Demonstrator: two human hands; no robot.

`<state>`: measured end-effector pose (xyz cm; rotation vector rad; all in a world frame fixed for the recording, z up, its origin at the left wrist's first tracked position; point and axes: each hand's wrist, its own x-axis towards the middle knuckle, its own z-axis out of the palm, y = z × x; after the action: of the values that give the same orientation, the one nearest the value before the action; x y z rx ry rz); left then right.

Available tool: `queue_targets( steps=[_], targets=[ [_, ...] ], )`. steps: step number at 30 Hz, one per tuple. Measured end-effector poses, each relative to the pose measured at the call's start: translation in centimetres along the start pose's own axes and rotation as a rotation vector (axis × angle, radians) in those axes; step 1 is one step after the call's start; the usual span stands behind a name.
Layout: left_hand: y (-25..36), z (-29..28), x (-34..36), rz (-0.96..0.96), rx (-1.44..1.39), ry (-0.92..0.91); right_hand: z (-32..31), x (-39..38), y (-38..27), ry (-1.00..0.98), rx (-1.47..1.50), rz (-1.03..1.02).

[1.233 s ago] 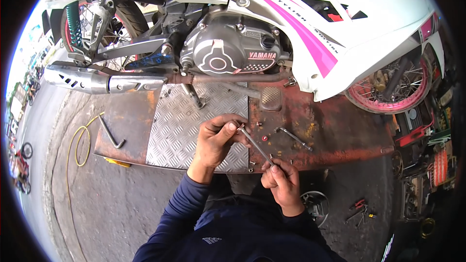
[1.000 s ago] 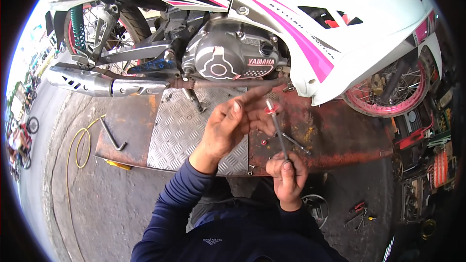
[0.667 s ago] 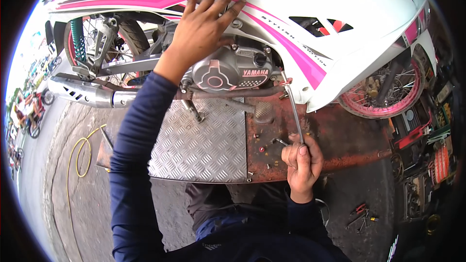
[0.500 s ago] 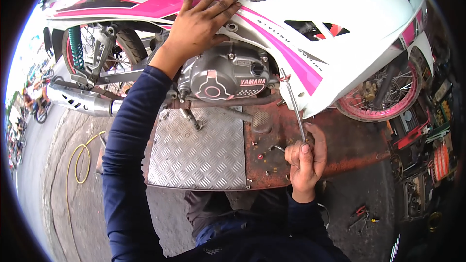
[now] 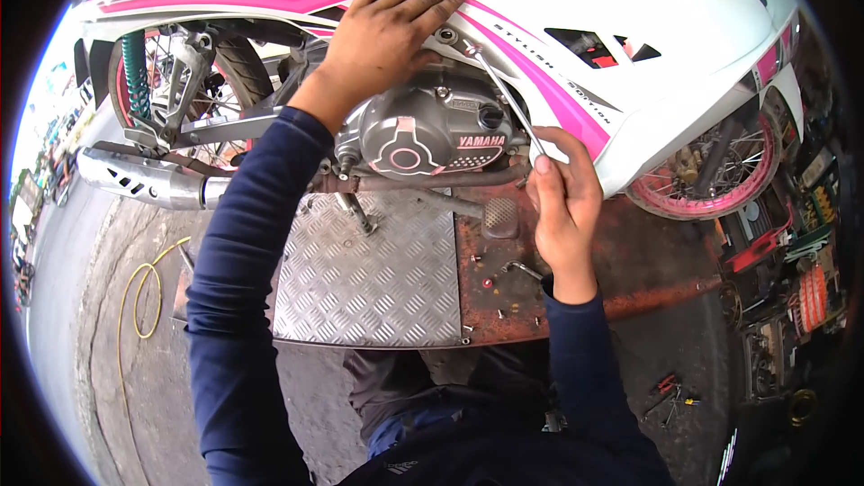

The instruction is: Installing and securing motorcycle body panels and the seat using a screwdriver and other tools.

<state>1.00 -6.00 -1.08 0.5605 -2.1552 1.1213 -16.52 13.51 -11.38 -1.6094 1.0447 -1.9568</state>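
A grey concrete floor (image 5: 207, 396) spreads out beneath the work, with a street (image 5: 67, 252) curving along the left rim of the view and a crowded store of tools and parts (image 5: 810, 297) down the right. A yellow hose (image 5: 122, 315) lies looped on the ground at the left, and a few hand tools (image 5: 670, 396), one with red grips, lie together on the floor at the lower right.

A white and pink motorcycle (image 5: 648, 99) stands across the upper part of the view, over a low, rust-red platform (image 5: 621, 261) partly covered by a ridged metal plate (image 5: 364, 283). Its dark grey engine cover (image 5: 423, 130) faces the person, with the silver exhaust (image 5: 144, 177) to the left.

Of the two hands, the left hand (image 5: 387, 40) grasps nothing: it rests on the pink and white side panel, fingers extended and a little apart. The right hand (image 5: 567, 198) grips a slim metal tool (image 5: 508, 103), thumb pressed on the near part of the shaft. The tool slants up and left across the bodywork, its far end at the panel just right of a round fitting (image 5: 446, 36); whether it holds a screw there is too small to tell.

Several small screws (image 5: 501, 313) and a red ring (image 5: 488, 283) lie scattered on the platform. A bent metal wrench (image 5: 520, 267) lies there too, partly hidden by the right sleeve (image 5: 585, 351).
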Motion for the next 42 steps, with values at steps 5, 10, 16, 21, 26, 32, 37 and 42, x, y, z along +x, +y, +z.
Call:
queue_targets(
  steps=[5,10,16,21,26,32,37,42],
  targets=[
    [1.1,0.6,-0.5,-0.059,0.096,0.097,1.0,1.8,1.1,-0.035,-0.091,-0.007],
    [-0.5,-0.4,0.4,0.047,0.002,-0.025,1.1,3.3,1.8,-0.012,-0.188,-0.063],
    [-0.7,-0.4,0.1,0.019,-0.055,0.010,2.2,3.6,-0.9,-0.013,-0.594,-0.143],
    [-1.1,0.0,-0.3,0.030,-0.068,0.044,5.5,4.1,-4.7,-0.090,-1.139,-0.371],
    [-0.7,-0.1,0.3,0.036,-0.185,0.174,7.8,6.5,-6.1,-0.226,-0.889,-0.663],
    [-0.5,-0.1,-0.3,0.029,-0.188,0.229,6.4,7.1,-4.0,-0.397,-0.355,-0.472],
    [-0.7,-0.4,0.0,0.065,-0.172,0.169,3.6,7.7,-2.2,-0.409,-0.125,-0.504],
    [-0.8,0.0,0.4,0.003,-0.241,0.167,3.5,8.2,-0.3,-0.295,-0.290,-0.722]
  ],
)
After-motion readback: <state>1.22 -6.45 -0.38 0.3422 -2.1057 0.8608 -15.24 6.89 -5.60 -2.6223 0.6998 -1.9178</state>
